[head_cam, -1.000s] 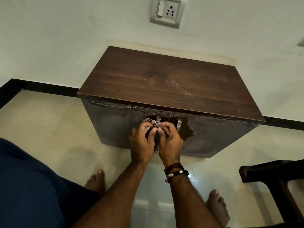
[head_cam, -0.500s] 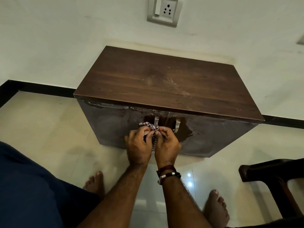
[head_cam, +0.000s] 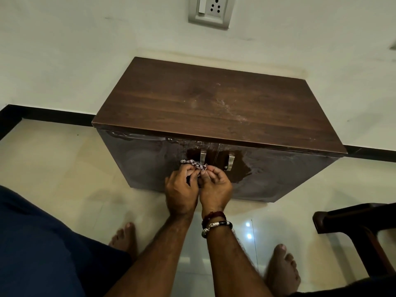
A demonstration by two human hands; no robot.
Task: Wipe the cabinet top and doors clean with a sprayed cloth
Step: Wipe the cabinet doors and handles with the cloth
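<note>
A low dark-brown wooden cabinet (head_cam: 214, 108) stands against the wall, its top streaked with pale smears. Its two doors (head_cam: 145, 166) look dusty, with a darker wiped patch around the two metal handles (head_cam: 203, 156). My left hand (head_cam: 182, 189) and my right hand (head_cam: 215, 187) are side by side in front of the doors, just below the left handle. Both pinch a small checked cloth (head_cam: 194, 163), bunched between the fingertips. Most of the cloth is hidden inside my hands.
A dark wooden chair (head_cam: 355, 230) stands at the right edge. My bare feet (head_cam: 282, 269) rest on the glossy tiled floor (head_cam: 64, 168). A wall socket (head_cam: 209, 11) sits above the cabinet. Dark blue clothing (head_cam: 38, 249) fills the lower left.
Both hands with the cloth have dropped slightly and drawn back from the doors; the left handle, covered before, now shows above them.
</note>
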